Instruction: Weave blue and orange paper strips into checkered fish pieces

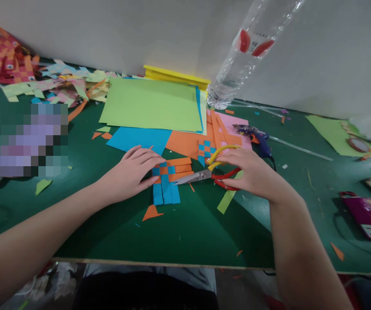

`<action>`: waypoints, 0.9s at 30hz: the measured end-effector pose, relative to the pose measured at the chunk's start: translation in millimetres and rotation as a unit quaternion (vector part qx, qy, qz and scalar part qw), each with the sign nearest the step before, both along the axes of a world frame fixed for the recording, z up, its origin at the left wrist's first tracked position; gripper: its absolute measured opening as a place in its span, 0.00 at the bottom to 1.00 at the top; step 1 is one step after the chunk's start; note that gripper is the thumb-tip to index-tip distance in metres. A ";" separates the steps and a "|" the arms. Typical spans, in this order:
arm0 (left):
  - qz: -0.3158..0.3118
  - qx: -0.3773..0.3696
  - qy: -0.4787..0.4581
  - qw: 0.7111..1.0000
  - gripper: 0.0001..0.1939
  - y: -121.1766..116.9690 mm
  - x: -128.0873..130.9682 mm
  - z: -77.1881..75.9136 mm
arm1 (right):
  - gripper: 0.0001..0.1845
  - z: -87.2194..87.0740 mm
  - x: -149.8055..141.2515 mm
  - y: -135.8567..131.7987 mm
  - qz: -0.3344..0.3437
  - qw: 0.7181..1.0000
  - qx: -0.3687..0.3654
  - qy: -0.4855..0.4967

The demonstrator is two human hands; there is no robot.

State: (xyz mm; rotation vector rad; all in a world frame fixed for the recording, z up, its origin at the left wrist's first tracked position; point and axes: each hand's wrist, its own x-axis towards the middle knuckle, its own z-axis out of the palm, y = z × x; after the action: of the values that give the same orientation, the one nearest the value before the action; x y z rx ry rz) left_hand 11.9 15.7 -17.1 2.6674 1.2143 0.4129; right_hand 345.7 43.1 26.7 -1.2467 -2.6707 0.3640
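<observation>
The woven paper (166, 185) lies on the green table (205, 237) in front of the person, between the two hands, its blue strips running loose toward the near edge and its orange ones off to the right. It looks like light, thin paper, fairly crisp along the strips but easily creased, and the free ends would probably slide out of the weave if tugged. The checkered block at the upper left seems the best place to hold it — flat fingers there should steady it without bending the tails.

The left hand (137, 170) has its fingers stretched out, tips on the left part of the weave; whether they pinch it or only press down cannot be told. The right hand (253, 170) is curled around the handles of the scissors (201, 175), whose tips point at the blue strips; contact there is unclear. The handles are rounded loops, yellow and red, the blades bare, smooth metal.

Beyond sits a small blue-and-orange weave (207, 150), beside flat, matte green sheets (149, 103). A clear, ribbed plastic bottle (246, 56) stands near the wall — glossy against the dull paper. An angular orange scrap (152, 212) lies just nearer the person.
</observation>
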 end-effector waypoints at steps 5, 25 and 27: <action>0.002 0.002 0.003 1.000 0.18 -0.3 0.2 0.3 | 0.19 0.3 -0.5 -1.5 -0.001 1.000 0.005 -0.004; -0.004 0.003 0.000 1.000 0.18 0.1 -0.3 -0.9 | 0.18 2.9 0.5 -0.5 0.022 1.000 0.019 0.010; -0.002 0.004 0.001 1.000 0.18 0.1 0.1 -0.2 | 0.19 4.2 1.2 -0.7 0.016 1.000 0.023 0.014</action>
State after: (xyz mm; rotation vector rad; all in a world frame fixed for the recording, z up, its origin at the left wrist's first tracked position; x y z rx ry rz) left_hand 12.1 15.9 -17.3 2.6778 1.2102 0.4146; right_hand 346.9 42.4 30.9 -1.1793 -2.6622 0.3192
